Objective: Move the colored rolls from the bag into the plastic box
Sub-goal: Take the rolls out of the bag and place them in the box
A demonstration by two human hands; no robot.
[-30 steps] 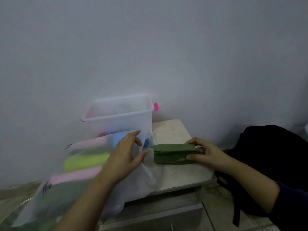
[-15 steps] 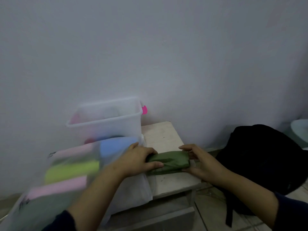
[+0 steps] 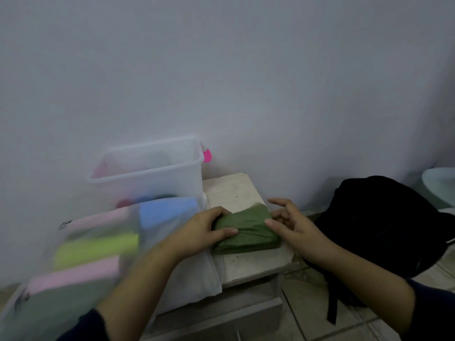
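Observation:
A dark green roll (image 3: 248,230) lies on the small white table (image 3: 236,193). My left hand (image 3: 204,230) grips its left end, thumb over the top. My right hand (image 3: 290,222) hovers at its right end with fingers spread, barely touching it. A clear plastic bag (image 3: 187,274) lies at the left with a blue roll (image 3: 167,212), a yellow-green roll (image 3: 96,249) and two pink rolls (image 3: 76,276) inside. The clear plastic box (image 3: 147,168) with pink clips stands behind the bag, against the wall; blurred pink and blue shapes show through its lower wall.
A black backpack (image 3: 384,225) sits on the tiled floor right of the table. A pale round basin edge (image 3: 440,185) shows at the far right. The grey wall rises directly behind the box and table.
My left hand moved from the bag onto the green roll and closed on it. My right hand let go of the roll's right end and opened. The view shifted left.

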